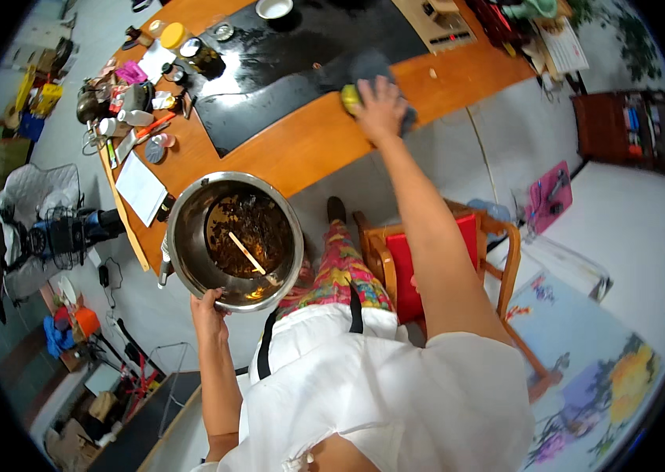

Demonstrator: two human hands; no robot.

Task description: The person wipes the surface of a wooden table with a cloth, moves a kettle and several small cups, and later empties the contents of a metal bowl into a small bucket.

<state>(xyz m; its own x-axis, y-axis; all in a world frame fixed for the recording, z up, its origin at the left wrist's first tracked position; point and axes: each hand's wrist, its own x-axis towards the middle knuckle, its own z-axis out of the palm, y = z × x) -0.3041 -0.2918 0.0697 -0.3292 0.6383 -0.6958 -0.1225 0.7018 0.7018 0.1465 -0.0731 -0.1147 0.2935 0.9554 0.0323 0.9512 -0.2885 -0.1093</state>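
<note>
Here, left fingers (208,298) clamp the bowl rim (242,305); right fingers (380,88) spread over cloth (369,66).

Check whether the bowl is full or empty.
Neither: the bowl holds a dark mass low inside, a pale stick lying on it, with bare wall showing above.

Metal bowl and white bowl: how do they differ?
The metal bowl looks much larger than the white bowl. The left hand grips the metal bowl; the white bowl stands on the black mat. A stick lies in the metal bowl; none shows in the white bowl. Both are round and open-topped.
</note>
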